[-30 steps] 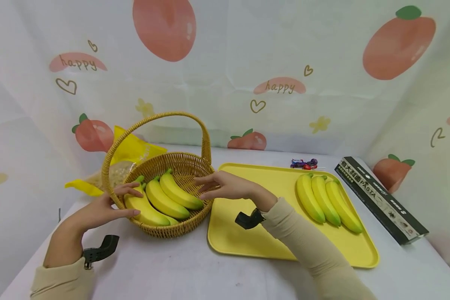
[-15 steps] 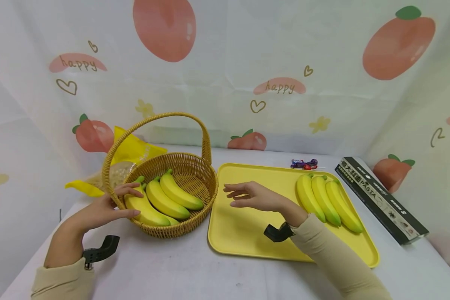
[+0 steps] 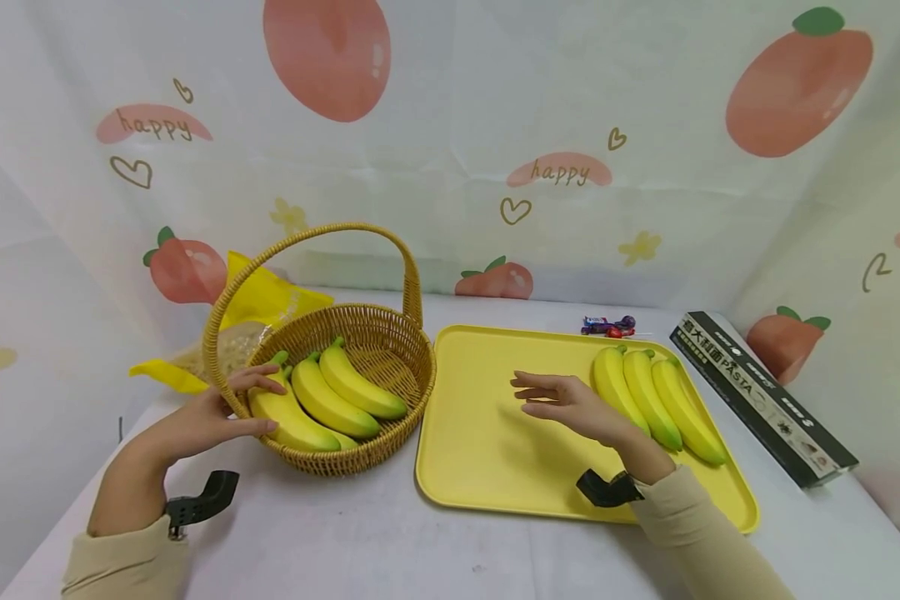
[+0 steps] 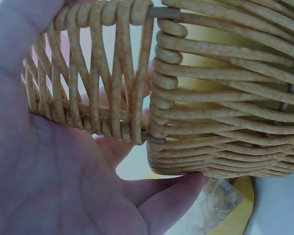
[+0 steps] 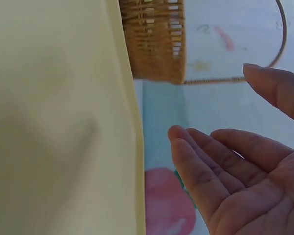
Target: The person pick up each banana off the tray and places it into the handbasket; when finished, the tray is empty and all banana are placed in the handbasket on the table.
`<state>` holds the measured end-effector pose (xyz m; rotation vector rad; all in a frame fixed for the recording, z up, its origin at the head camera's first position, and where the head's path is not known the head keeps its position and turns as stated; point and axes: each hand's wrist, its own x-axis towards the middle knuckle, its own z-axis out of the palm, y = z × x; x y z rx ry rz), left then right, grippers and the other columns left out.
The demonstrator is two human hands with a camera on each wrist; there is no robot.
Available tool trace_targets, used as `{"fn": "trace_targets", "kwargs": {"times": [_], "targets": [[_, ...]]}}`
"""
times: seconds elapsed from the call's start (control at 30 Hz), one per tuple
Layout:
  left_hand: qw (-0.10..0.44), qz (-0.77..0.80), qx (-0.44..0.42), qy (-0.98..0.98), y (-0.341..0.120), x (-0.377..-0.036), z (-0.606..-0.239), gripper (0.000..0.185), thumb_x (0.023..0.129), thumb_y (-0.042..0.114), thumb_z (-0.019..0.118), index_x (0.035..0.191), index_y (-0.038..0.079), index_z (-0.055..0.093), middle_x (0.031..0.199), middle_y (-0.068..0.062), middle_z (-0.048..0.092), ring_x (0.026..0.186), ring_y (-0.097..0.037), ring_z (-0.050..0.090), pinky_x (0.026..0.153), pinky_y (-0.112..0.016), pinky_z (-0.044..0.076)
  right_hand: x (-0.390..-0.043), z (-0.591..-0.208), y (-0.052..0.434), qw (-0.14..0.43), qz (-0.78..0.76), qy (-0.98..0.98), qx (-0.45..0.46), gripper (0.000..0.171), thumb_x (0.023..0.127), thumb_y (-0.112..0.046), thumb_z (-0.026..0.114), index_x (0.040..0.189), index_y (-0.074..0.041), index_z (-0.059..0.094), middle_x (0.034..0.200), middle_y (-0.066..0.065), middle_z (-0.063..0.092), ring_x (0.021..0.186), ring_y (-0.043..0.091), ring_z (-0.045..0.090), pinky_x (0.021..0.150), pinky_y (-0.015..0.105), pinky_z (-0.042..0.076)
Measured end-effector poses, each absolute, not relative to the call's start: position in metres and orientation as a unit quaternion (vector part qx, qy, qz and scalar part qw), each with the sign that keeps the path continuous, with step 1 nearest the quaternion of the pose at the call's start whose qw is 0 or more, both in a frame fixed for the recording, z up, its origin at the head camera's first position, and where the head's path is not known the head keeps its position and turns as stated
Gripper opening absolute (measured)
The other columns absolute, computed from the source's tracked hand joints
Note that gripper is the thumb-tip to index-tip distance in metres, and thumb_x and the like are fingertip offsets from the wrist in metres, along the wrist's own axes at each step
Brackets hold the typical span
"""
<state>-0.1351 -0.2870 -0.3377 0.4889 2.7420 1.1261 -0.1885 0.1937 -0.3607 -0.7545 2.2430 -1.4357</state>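
A wicker basket [image 3: 348, 461] with a tall handle stands left of centre and holds three bananas [image 3: 330, 404]. My left hand [image 3: 210, 417] grips its left rim, fingers hooked over the edge beside the nearest banana. The left wrist view shows the palm [image 4: 49, 186] pressed to the weave [image 4: 225, 98], with fingers behind the strands. A yellow tray [image 3: 487, 433] lies to the right with three more bananas [image 3: 648, 400] at its right side. My right hand [image 3: 570, 404] hovers open and empty over the tray, right beside those bananas. The right wrist view shows its relaxed fingers [image 5: 245, 171] above the tray [image 5: 54, 122].
A dark pasta box [image 3: 757, 392] lies right of the tray. Small wrapped candies [image 3: 607, 327] sit behind the tray. A yellow bag [image 3: 262, 300] lies behind the basket. A fruit-print cloth backdrop closes in the back and both sides of the white table.
My right hand has moved right, from the basket's right rim across the tray to beside the tray's bananas. My left hand and the basket have stayed put.
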Motion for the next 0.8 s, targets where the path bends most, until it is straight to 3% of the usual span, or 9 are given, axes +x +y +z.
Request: {"fn": "trace_targets", "kwargs": {"times": [0.13, 0.37, 0.8], "targets": [[0.066, 0.372, 0.165, 0.911, -0.287, -0.134, -0.337, 0.039, 0.083, 0.022, 0.069, 0.118, 0.011, 0.055, 0.146, -0.019, 0.031, 0.129, -0.041, 0.029, 0.085, -0.046, 0.043, -0.186, -0.366, 0.213, 0.155, -0.508, 0.814, -0.234, 0.059, 0.093, -0.021, 0.055, 0.142, 0.002, 0.032, 0.142, 0.026, 0.039, 0.127, 0.039, 0.044, 0.097, 0.033, 0.045], [0.065, 0.367, 0.165, 0.913, -0.286, -0.134, -0.337, 0.039, 0.083, 0.024, 0.069, 0.118, 0.012, 0.056, 0.146, -0.018, 0.032, 0.128, -0.04, 0.031, 0.085, -0.045, 0.043, -0.18, -0.369, 0.241, 0.103, -0.508, 0.834, -0.191, 0.056, 0.094, -0.018, 0.054, 0.14, 0.006, 0.034, 0.138, 0.028, 0.043, 0.123, 0.042, 0.045, 0.089, 0.012, 0.042], [0.074, 0.371, 0.156, 0.913, -0.287, -0.135, -0.339, 0.04, 0.084, 0.025, 0.068, 0.12, 0.013, 0.055, 0.147, -0.015, 0.03, 0.129, -0.038, 0.03, 0.086, -0.047, 0.042, -0.183, -0.372, 0.268, 0.007, -0.476, 0.876, -0.073, 0.061, 0.095, -0.025, 0.054, 0.141, 0.006, 0.03, 0.138, 0.026, 0.043, 0.127, 0.04, 0.042, 0.08, 0.0, 0.037]]}}
